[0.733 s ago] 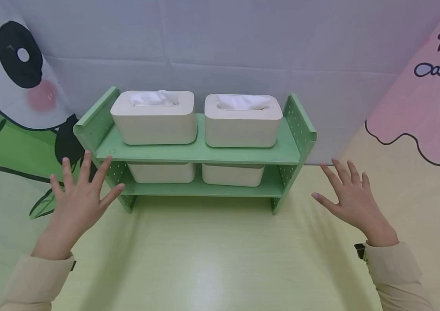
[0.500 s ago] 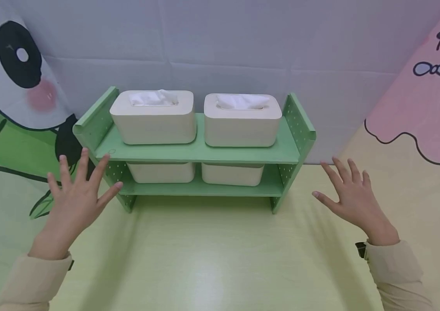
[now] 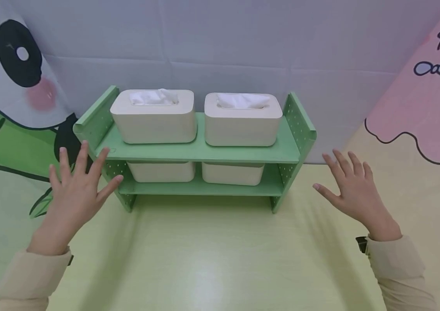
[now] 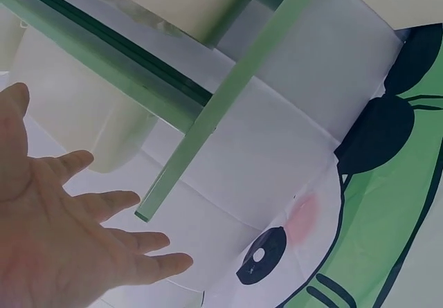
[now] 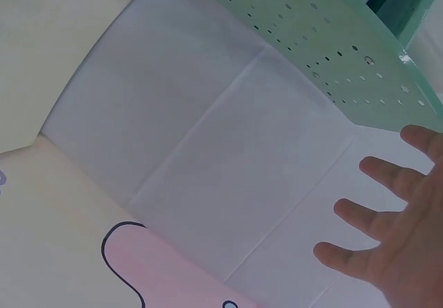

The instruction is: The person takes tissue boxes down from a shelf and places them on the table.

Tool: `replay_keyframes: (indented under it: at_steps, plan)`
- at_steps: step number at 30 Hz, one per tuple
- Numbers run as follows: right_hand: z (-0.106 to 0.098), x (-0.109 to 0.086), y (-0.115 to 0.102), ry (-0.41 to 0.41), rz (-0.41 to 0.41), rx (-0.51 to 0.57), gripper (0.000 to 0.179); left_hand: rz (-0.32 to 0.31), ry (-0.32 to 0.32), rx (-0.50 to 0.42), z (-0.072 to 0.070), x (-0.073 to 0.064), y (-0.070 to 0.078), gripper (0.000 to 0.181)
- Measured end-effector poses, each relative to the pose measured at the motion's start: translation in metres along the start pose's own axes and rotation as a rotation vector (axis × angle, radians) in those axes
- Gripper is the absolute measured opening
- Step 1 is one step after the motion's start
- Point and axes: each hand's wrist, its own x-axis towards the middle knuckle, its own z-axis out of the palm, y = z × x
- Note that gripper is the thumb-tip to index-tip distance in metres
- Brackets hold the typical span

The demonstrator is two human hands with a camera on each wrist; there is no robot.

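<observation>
I see left grip (image 3: 75, 195), right grip (image 3: 355, 193) spread apart, empty. Quick left swing might bump shelf (image 3: 201, 152), shake tissue boxes (image 3: 154, 128).

The head camera looks forward and down; closer, tilted wrist views share the green shelf (image 3: 199, 152).

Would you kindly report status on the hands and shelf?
Left hand, right hand: open, empty. Shelf: two tissue boxes above, two boxes below. No obstruction visible.

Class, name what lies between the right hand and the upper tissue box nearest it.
In the head view, the green rack's perforated side panel stands between the right hand and that tissue box.
</observation>
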Motion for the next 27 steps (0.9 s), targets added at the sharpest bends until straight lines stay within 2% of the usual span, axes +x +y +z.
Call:
replay_keyframes:
  at_steps: [10, 16, 20, 24, 27]
  plan:
    - [-0.013, 0.008, -0.005, 0.090, -0.038, -0.010, 0.075, 0.028, 0.086, 0.004, -0.013, 0.012, 0.005, 0.071]
    - [-0.022, 0.013, -0.009, 0.130, -0.059, -0.009, 0.073, 0.025, 0.094, 0.000, -0.025, 0.023, 0.007, 0.068]
    - [-0.029, 0.018, -0.011, 0.196, -0.096, -0.006, 0.071, 0.057, 0.162, -0.001, -0.032, 0.034, 0.009, 0.066]
    - [-0.033, 0.026, -0.015, 0.296, -0.138, -0.002, 0.075, 0.091, 0.256, -0.001, -0.038, 0.045, 0.009, 0.062]
    - [-0.033, 0.034, -0.020, 0.357, -0.166, 0.015, 0.076, 0.092, 0.306, 0.000, -0.042, 0.051, 0.005, 0.059]
